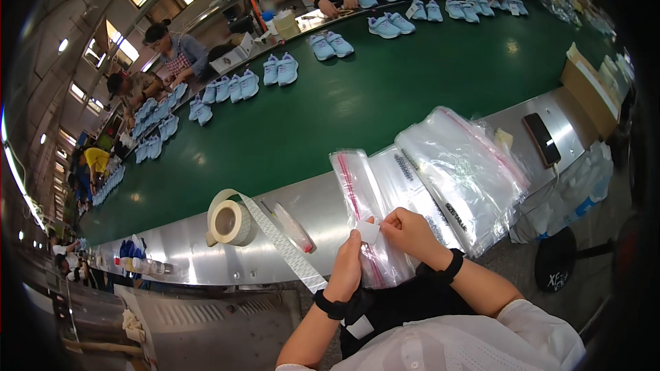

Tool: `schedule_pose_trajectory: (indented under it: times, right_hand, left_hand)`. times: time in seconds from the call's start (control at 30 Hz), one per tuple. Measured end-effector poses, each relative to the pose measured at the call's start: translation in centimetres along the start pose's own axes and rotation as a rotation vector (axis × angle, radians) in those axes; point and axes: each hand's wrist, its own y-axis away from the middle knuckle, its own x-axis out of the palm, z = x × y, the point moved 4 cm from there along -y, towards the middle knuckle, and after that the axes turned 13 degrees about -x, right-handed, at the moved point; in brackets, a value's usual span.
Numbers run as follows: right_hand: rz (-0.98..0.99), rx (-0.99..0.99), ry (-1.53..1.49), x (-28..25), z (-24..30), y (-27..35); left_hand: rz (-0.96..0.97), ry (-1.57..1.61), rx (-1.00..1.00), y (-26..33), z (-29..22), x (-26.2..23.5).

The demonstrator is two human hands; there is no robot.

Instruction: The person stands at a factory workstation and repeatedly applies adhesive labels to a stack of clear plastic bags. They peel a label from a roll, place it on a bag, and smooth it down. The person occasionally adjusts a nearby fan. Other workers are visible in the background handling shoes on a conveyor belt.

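In front of me, above a stack of clear plastic bags (352, 185) with red stripes, both hands meet at a small white label (368, 231). My left hand (347, 264) grips its left side with the fingers closed. The fingertips of my right hand (412, 235) are pinched at its right edge. To the left stands a roll of labels (230, 222), its loose strip (282, 242) running down towards my left wrist. Beside that strip lies a thin pointed tool with a clear handle (294, 229), whose kind I cannot make out.
Larger clear bags (457, 165) cover the metal ledge (185, 254) at right, near a phone (542, 139) and an open cardboard box (591, 89). Beyond runs a green conveyor belt (330, 113) carrying light-blue shoes (280, 70). Several people work along its far side.
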Motion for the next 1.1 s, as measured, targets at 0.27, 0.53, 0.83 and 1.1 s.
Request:
schedule_pose_trajectory:
  times: [0.27, 0.53, 0.83, 1.1]
  right_hand:
    - [0.007, 0.012, -0.015, 0.3, -0.6, 0.1]
    - [-0.017, -0.029, -0.016, -0.1, -1.9, -0.5]
    - [-0.124, 0.096, -0.318, -1.4, -2.6, 0.3]
    - [0.061, -0.087, 0.015, -1.1, -1.6, 0.7]
  left_hand:
    - [0.025, 0.177, -0.043, 0.3, 0.7, -0.7]
    - [-0.01, -0.144, 0.081, 0.1, 1.3, 0.6]
    - [-0.452, -0.253, 0.302, 2.6, -0.2, -5.3]
    - [0.584, 0.711, -0.061, -6.6, 1.6, 0.2]
